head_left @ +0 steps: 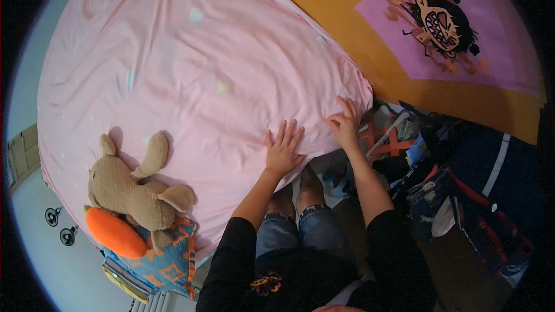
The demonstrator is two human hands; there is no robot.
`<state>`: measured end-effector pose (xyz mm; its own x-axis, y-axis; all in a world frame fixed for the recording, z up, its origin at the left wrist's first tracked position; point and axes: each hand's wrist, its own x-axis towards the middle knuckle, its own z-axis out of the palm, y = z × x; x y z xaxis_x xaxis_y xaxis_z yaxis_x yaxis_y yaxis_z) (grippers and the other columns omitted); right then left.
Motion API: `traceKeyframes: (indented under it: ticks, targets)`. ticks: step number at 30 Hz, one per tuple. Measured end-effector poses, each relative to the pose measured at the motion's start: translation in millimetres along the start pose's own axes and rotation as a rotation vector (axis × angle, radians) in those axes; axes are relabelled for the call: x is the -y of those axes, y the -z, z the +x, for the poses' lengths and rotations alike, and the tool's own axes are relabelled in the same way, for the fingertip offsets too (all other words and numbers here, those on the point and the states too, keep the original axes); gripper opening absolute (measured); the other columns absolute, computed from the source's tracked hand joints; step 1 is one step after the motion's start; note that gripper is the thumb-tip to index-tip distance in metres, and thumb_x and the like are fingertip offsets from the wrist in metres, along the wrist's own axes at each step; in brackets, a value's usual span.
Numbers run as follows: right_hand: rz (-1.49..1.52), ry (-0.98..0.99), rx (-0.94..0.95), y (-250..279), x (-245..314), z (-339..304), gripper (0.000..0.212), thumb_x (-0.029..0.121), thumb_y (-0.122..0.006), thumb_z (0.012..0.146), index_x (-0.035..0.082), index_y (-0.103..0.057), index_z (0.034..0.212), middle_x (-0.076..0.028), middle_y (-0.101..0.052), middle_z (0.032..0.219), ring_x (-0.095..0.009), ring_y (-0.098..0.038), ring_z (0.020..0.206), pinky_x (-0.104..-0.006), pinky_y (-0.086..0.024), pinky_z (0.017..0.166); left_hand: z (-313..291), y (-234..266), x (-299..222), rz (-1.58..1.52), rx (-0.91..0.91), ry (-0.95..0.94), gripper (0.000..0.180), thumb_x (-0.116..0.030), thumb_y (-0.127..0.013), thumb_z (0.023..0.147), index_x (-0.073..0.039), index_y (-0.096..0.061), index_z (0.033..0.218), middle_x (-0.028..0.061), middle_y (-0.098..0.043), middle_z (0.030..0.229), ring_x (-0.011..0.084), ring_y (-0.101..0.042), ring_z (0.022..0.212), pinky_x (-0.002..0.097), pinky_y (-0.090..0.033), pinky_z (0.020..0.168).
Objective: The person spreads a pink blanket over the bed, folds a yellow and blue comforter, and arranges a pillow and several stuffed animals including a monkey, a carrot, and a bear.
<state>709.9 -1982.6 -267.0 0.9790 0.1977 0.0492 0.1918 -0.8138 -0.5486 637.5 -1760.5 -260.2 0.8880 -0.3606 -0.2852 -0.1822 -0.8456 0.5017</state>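
Pink bed sheet (191, 63), both your hands at its near edge.
Left hand (283, 151) flat, fingers spread; right hand (344, 126) pinches the sheet's corner edge.

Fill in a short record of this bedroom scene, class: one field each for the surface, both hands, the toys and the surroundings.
Surface: pink cotton bedsheet spread over a bed
Left hand: flat, fingers spread, pressing the sheet near its edge
Right hand: fingers curled at the sheet's corner
Toys: tan plush rabbit lying on the sheet, beside an orange plush carrot and a blue and orange patterned cushion
Wall: orange, with a pink poster of a cartoon face
Right of bed: heap of dark clothes and bags
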Motion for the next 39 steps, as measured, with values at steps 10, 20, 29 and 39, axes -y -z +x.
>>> traceKeyframes:
  ticks: [10,20,29,39]
  targets:
    - [0.3,-0.344,0.028,-3.3,-9.6,-81.6,0.008,0.004,-0.067,0.076,0.001,-0.06,0.079,-0.017,-0.047,0.13,-0.034,-0.047,0.113,-0.0382,-0.039,0.092,-82.2,-29.1,16.5,-0.25,-0.251,-0.016,0.072,-0.034,-0.069,0.072,-0.012,-0.04,0.134,0.0131,-0.032,0.143,0.0302,-0.03,0.132,0.0564,-0.021,0.103]
    - [-0.007,0.326,0.44,-17.4,80.5,-97.8,0.041,0.023,-0.076,0.069,0.012,-0.06,0.105,-0.011,-0.034,0.14,-0.031,-0.032,0.129,-0.0547,-0.022,0.104,-232.7,-73.4,28.8,0.027,-0.395,0.495,0.057,-0.027,-0.073,0.069,-0.011,-0.046,0.116,0.0106,-0.047,0.121,0.0315,-0.041,0.118,0.0555,-0.024,0.101]
    - [-0.024,0.49,0.603,-58.5,127.2,-79.4,0.006,0.012,-0.066,0.072,0.008,-0.065,0.075,-0.008,-0.05,0.126,-0.027,-0.039,0.125,-0.0514,-0.022,0.104,-269.7,-86.3,0.4,0.036,-0.483,0.942,0.051,-0.016,-0.071,0.07,-0.012,-0.049,0.116,0.0115,-0.047,0.118,0.0315,-0.041,0.114,0.0484,-0.026,0.098]
    - [0.021,0.459,0.551,-45.9,122.5,-92.1,0.006,0.014,-0.065,0.076,0.009,-0.062,0.078,-0.002,-0.054,0.119,-0.024,-0.044,0.116,-0.0423,-0.027,0.099,-291.6,-88.6,33.4,0.138,-0.433,0.717,0.021,-0.013,-0.059,0.072,-0.012,-0.064,0.092,0.0053,-0.054,0.114,0.0237,-0.048,0.107,0.0456,-0.033,0.093]
